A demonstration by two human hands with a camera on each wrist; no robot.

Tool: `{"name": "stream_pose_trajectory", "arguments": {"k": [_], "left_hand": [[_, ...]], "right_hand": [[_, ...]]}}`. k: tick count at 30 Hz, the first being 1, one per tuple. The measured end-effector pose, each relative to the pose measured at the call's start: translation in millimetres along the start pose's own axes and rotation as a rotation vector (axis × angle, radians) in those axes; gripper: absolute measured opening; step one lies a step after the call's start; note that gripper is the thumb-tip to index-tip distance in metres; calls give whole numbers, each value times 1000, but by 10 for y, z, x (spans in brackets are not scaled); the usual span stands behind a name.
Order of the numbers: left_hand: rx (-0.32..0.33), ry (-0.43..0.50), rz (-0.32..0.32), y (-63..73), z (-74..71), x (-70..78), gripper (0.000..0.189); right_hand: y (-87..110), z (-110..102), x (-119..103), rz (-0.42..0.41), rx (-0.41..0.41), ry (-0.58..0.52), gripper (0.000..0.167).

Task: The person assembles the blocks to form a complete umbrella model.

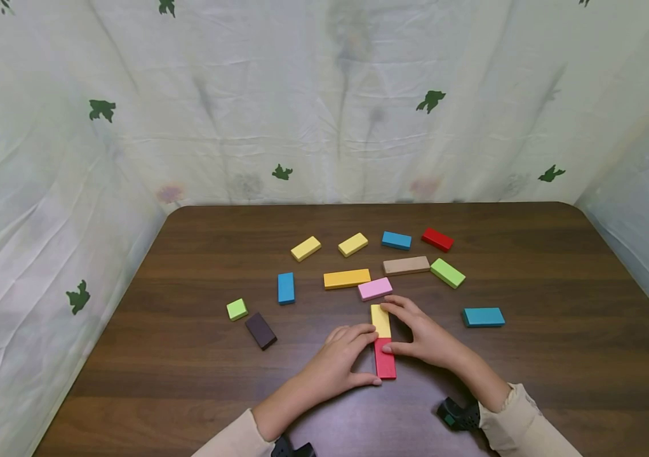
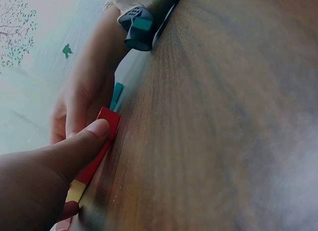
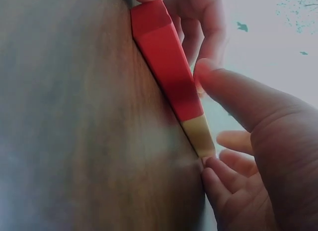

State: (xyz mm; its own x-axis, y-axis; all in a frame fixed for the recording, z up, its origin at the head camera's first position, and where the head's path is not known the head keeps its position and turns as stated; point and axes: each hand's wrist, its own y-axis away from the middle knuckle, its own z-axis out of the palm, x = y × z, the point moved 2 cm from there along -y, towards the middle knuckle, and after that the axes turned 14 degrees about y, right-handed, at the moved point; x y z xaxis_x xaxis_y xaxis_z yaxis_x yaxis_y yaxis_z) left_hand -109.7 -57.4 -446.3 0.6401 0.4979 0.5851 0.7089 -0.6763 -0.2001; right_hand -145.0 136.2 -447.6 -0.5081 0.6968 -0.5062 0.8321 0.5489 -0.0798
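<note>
A red block (image 1: 385,365) and a yellow block (image 1: 380,320) lie end to end on the table, touching, in front of the person. My left hand (image 1: 336,358) holds the red block from the left, its thumb at the near end and fingertips near the joint. From the right, my right hand (image 1: 424,333) grips the yellow block, fingertips at its far end and thumb on the red block beside the joint. In the right wrist view the red block (image 3: 166,62) stands nearest, with the yellow block (image 3: 198,135) beyond it. A pink block (image 1: 375,289) lies just past the yellow one.
Several loose blocks spread behind and beside the hands, among them an orange-yellow block (image 1: 347,279), a tan block (image 1: 406,266) and a green block (image 1: 447,273). A dark block (image 1: 260,331) lies left, a blue block (image 1: 483,317) right. A white patterned curtain (image 1: 324,101) hangs behind the table.
</note>
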Motion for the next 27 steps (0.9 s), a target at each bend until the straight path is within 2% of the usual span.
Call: {"name": "stream_pose_trajectory", "arguments": {"k": [7, 16, 19, 22, 27], "left_hand": [[-5, 1, -3, 5, 3, -3, 70], [-11, -1, -4, 3, -7, 2, 71], [-2, 34, -10, -6, -17, -10, 71], [29, 91, -19, -31, -43, -42, 69], [145, 199, -44, -102, -97, -140, 57]], "right_hand": [[97, -4, -20, -51, 26, 8, 74], [177, 16, -44, -46, -4, 25, 73], [178, 13, -47, -44, -10, 23, 73], [179, 11, -48, -43, -13, 21, 72], [177, 15, -46, -31, -14, 17, 73]]}}
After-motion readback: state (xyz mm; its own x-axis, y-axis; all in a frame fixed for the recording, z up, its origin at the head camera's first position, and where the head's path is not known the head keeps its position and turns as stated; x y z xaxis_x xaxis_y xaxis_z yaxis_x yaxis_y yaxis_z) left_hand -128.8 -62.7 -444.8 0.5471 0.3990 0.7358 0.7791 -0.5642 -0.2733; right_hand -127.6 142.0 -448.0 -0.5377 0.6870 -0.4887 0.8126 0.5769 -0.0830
